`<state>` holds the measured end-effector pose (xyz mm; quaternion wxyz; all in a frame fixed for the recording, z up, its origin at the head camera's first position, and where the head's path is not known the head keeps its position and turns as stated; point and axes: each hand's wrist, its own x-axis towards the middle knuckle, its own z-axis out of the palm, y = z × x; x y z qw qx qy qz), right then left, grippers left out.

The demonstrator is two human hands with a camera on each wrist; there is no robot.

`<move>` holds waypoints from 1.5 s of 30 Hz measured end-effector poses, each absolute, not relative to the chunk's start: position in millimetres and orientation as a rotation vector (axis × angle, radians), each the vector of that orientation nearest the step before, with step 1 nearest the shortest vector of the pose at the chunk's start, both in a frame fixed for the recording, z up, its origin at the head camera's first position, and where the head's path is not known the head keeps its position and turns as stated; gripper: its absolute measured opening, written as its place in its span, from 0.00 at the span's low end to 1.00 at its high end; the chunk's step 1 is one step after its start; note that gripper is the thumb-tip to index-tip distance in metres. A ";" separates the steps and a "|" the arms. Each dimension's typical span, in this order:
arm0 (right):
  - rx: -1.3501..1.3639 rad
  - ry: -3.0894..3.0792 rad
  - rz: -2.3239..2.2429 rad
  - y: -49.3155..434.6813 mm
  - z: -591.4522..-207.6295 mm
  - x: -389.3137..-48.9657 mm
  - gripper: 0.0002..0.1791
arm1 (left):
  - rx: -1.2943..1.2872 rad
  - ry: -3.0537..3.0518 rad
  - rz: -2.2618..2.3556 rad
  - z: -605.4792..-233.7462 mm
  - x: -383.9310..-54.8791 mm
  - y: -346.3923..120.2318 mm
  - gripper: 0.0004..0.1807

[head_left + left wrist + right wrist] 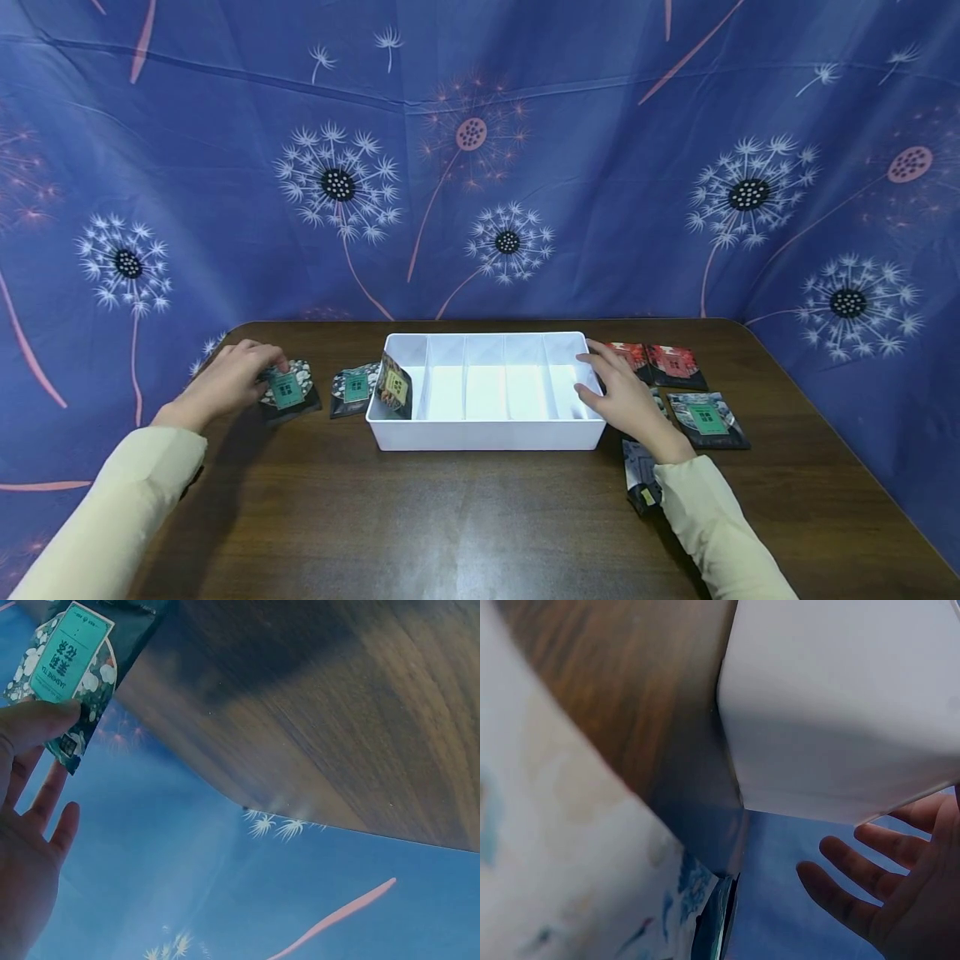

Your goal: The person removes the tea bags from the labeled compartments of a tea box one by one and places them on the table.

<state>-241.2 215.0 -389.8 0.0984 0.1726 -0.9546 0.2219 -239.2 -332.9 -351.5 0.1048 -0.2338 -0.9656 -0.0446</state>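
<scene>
My left hand (pixel 232 379) pinches a dark jasmine tea packet (pixel 71 660) with a green label, thumb over its front, at the table's left side. Between that packet and the box lies another green-labelled tea packet (pixel 356 387). A white divided box (pixel 487 435) stands mid-table; one packet with a yellow-green label (pixel 395 386) leans upright in its leftmost compartment. My right hand (pixel 626 408) is at the box's right end, fingers spread and loosely bent over the rim. In the right wrist view its fingers (pixel 870 870) hold nothing; whether they touch the box wall is unclear.
Right of the box lie two red packets (pixel 675 365), a green-labelled packet (pixel 708 420) and a dark greyish packet (pixel 640 475), partly under the right forearm. Another packet is mostly hidden by the right hand. A blue dandelion-print cloth (pixel 600 167) hangs behind the brown table (pixel 450 517).
</scene>
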 end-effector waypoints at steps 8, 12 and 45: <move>0.513 -2.822 0.662 215.4 -390.0 -241.2 0.26 | -0.707 -2.819 -0.090 -357.1 -245.0 -327.8 0.17; 0.509 -2.824 0.656 216.0 -390.0 -241.2 0.26 | -0.680 -2.825 -0.096 -360.3 -248.6 -325.1 0.17; 0.516 -2.813 0.671 215.9 -391.0 -241.1 0.26 | -0.627 -2.877 -0.036 -380.1 -257.0 -316.9 0.14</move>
